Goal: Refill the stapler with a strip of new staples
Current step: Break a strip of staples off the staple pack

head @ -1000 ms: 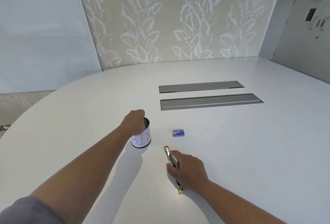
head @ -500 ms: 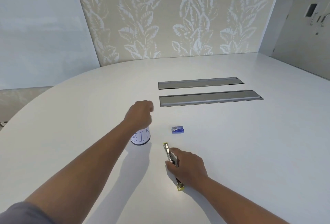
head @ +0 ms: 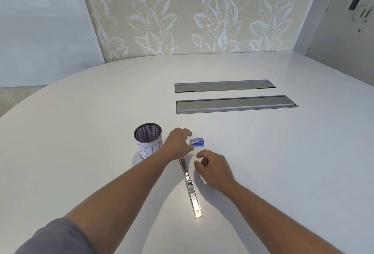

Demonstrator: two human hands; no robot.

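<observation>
The stapler (head: pixel 189 187) lies unfolded flat on the white table (head: pixel 273 162), a long metal strip running from near my left wrist toward me. A small blue staple box (head: pixel 197 142) rests just beyond it. My left hand (head: pixel 178 144) reaches across to the box, its fingertips at the box's left end, fingers spread and holding nothing. My right hand (head: pixel 212 167) hovers right of the stapler and just below the box, fingers loosely curled and apart, holding nothing.
A black mesh cup (head: pixel 148 140) with a paper label reading BIN stands left of my left hand. Two long grey cable hatches (head: pixel 234 103) sit further back on the table. A leaf-patterned wall stands behind.
My left hand left the BIN cup and moved right to the staple box. My right hand let go of the stapler and lifted to its right.
</observation>
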